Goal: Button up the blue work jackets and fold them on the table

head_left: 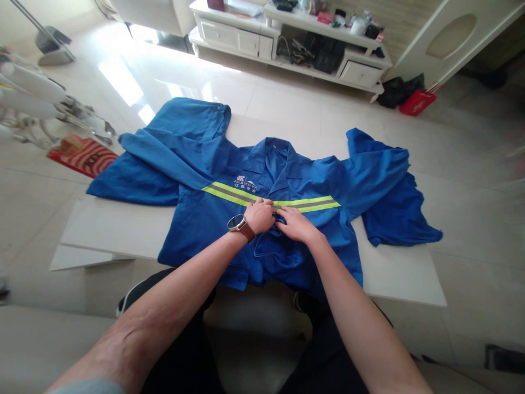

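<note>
A blue work jacket (205,224) lies spread with its front up and its collar pointing away from me. A yellow and grey reflective band (315,204) crosses its chest, and white lettering sits above the band on the left. My left hand (261,215), with a watch (237,221) on the wrist, is closed on the jacket's front edge at the band. Close beside it, my right hand (296,223) pinches the same front opening. The fingertips nearly meet, and any button between them is hidden. Below the hands the cloth is bunched up.
The jacket rests on a low white table (118,227). More blue cloth (400,213) lies under the sleeves on both sides. Beyond stand a white cabinet (233,38) and a red bag (418,102). At left are a red striped paper bag (84,156) and a dustpan (55,49).
</note>
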Tool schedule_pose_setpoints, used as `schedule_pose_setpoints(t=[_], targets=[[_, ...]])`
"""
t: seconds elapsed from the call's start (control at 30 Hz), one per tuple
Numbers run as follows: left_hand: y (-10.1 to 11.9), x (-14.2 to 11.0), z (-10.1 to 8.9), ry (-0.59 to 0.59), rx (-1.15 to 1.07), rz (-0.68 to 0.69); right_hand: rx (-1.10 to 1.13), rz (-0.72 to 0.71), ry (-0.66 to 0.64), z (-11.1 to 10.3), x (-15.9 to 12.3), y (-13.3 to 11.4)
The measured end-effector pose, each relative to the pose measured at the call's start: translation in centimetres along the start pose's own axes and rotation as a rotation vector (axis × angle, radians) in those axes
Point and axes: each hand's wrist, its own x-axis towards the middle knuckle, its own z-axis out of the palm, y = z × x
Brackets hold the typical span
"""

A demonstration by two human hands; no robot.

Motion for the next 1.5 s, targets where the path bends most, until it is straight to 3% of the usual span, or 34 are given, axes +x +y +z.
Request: schedule_pose_setpoints(t=[1.5], targets=[[-0.53, 0.44, 0.42, 0.044, -0.019, 0.072, -0.021, -0.014, 0.000, 0.44, 0.06, 0.00]])
